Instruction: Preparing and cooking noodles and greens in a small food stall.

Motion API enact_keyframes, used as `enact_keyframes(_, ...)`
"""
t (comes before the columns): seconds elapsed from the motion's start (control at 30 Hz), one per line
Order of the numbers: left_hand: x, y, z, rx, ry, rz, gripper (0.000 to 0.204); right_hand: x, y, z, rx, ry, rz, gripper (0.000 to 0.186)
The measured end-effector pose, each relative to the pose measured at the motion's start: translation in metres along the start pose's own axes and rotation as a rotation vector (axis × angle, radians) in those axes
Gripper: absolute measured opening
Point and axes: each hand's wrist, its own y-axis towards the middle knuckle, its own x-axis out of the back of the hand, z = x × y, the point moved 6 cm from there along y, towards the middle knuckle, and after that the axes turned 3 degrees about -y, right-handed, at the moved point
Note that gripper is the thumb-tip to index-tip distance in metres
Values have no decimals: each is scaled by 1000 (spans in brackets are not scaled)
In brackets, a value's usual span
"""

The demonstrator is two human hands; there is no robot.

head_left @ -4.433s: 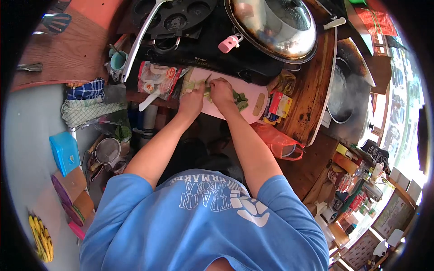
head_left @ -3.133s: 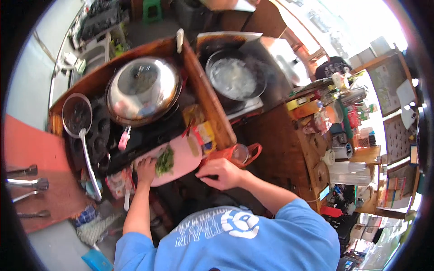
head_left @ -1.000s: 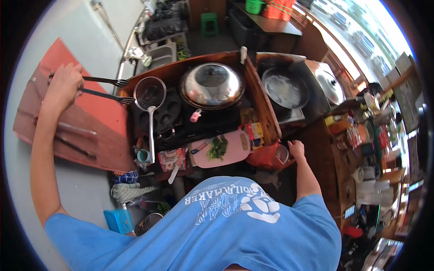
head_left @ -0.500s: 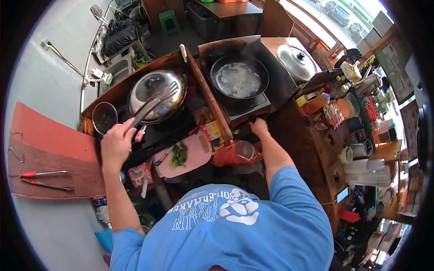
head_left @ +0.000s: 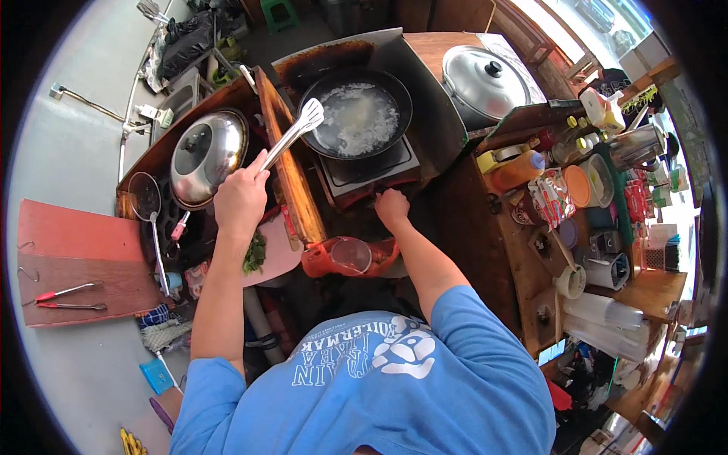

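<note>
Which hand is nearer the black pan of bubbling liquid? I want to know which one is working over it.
Left. The left hand holds metal tongs whose tips reach the black pan, though the hand sits beside it. The right hand rests below the burner, under the pan.

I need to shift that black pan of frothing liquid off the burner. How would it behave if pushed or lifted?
The black pan looks wide and shallow, so its frothing liquid would probably slosh toward the rim if jolted. Holding liquid, it is likely heavy for its size. It sits flat on the burner, so it seems likelier to slide than tip.
</note>
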Motion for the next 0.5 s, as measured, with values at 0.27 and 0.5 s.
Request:
enact_keyframes(0.27,-51,59,-36,-78,168,137,39,-1,12,-54,207,105,-57,38)
enact_keyframes(0.5,-74,102,-31,-73,157,208,25,85,-99,-117,-79,667,162,30)
